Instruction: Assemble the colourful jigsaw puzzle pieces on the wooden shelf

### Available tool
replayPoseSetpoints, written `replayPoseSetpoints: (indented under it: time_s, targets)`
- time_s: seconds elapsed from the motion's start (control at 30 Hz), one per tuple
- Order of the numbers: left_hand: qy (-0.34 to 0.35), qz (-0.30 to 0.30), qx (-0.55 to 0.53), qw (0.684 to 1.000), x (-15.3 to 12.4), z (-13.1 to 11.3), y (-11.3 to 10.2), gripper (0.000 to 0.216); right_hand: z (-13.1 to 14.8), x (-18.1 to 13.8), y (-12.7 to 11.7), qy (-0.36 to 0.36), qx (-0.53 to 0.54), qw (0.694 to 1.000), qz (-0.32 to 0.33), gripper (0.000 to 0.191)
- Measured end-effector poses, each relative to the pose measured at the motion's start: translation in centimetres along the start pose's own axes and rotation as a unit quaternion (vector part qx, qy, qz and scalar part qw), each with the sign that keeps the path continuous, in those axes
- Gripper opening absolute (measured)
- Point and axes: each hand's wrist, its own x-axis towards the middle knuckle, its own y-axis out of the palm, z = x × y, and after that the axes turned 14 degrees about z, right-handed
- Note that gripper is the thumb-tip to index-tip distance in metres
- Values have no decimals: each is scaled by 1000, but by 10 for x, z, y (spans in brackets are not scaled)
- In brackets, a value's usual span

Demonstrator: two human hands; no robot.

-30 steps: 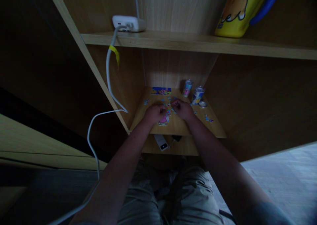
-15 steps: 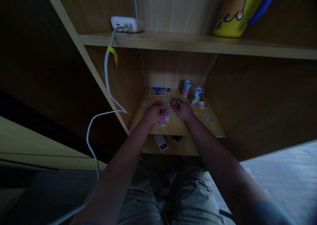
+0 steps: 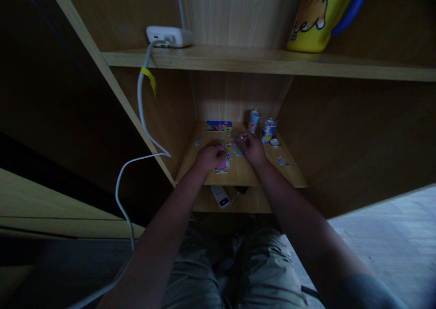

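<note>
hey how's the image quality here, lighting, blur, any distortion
Head view: dim overall, brightest on the floor at right, nearly black at upper left. Same view: puzzle pieces too small and soft for fine detail. Same view: near forearms loom large, suggesting wide-angle stretch.

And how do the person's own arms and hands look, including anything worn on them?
The left hand and right hand wear no gloves. The forearms are bare, with no watch or bracelet visible. A dark greyish-blue sleeve shows at the right arm's upper end. Finer details are lost in the dim light.
</note>
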Motion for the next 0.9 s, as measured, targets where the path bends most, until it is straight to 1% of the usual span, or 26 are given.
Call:
replayPoseSetpoints:
  time_s: [0.23, 0.43, 0.57, 0.67, 0.77, 0.9]
  targets:
    - [1, 5, -8, 1000, -1, -3, -3, 20, 0, -1, -3, 2, 11, 1000, -10, 34]
    - [8, 0, -24, 1000, -1, -2, -2, 19, 2, -1, -3, -9, 30, 1000, 1, 36]
    - [29, -32, -52, 998, -1, 0, -2, 18, 2, 0, -2, -1, 48, 999, 10, 39]
    - [26, -59, -56, 996, -1, 0, -2, 19, 3, 0, -1, -3, 58, 998, 18, 39]
    - [23, -79, -57, 995, -2, 0, -3, 20, 5, -1, 0, -9, 49, 998, 27, 37]
    - [28, -96, -65, 993, -3, 1, -2, 21, 8, -4, 3, -26, 30, 997, 59, 32]
